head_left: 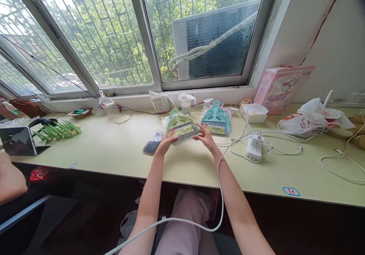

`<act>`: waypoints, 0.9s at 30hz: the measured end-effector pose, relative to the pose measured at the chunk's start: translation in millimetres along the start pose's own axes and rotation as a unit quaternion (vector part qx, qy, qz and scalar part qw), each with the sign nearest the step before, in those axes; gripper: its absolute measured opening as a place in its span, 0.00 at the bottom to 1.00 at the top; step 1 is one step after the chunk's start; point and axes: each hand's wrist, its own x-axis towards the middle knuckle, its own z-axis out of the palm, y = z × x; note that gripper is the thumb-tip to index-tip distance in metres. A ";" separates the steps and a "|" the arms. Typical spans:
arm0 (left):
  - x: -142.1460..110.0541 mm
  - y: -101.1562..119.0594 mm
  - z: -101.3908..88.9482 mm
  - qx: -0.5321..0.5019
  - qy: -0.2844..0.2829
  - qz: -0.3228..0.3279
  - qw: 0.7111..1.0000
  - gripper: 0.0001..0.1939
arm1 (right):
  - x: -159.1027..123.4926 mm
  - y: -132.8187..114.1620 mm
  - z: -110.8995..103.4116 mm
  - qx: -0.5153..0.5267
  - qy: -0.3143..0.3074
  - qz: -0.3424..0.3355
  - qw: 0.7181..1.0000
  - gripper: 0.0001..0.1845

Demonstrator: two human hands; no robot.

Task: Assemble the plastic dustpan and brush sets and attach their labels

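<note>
My left hand and my right hand together hold a green mini broom and dustpan set in a clear plastic bag, just above the pale green desk. The left hand grips its near left corner and the right hand its near right edge. A stack of teal dustpan sets in plastic lies just to the right, behind my right hand. A phone lies on the desk beside my left hand.
A white power strip with tangled white cables sits right of my hands. Further right lie a plastic bag and a pink box. Green clips and a tablet rest at left. Another person's arm shows at far left.
</note>
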 end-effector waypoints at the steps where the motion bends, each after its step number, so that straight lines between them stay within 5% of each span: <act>1: -1.1 -0.1 -0.9 0.000 -0.003 -0.004 1.000 0.33 | 0.5 1.0 -1.4 -0.001 0.007 -0.003 1.000 0.45; 9: -9.7 3.7 -2.7 0.020 -0.023 -0.032 0.999 0.33 | -0.4 -0.2 -8.1 -0.123 0.037 -0.047 0.991 0.40; 14: -12.5 3.0 -2.9 0.069 -0.068 -0.068 0.993 0.30 | 2.0 3.6 -11.6 -0.233 0.111 -0.081 0.963 0.28; 21: -20.2 9.1 3.4 0.041 -0.130 -0.072 0.988 0.31 | 0.9 -0.2 -8.8 -0.240 0.174 -0.098 0.950 0.23; 27: -13.6 1.5 0.7 -0.016 -0.053 -0.022 0.998 0.31 | 1.2 -0.4 -5.3 -0.219 0.165 -0.110 0.955 0.24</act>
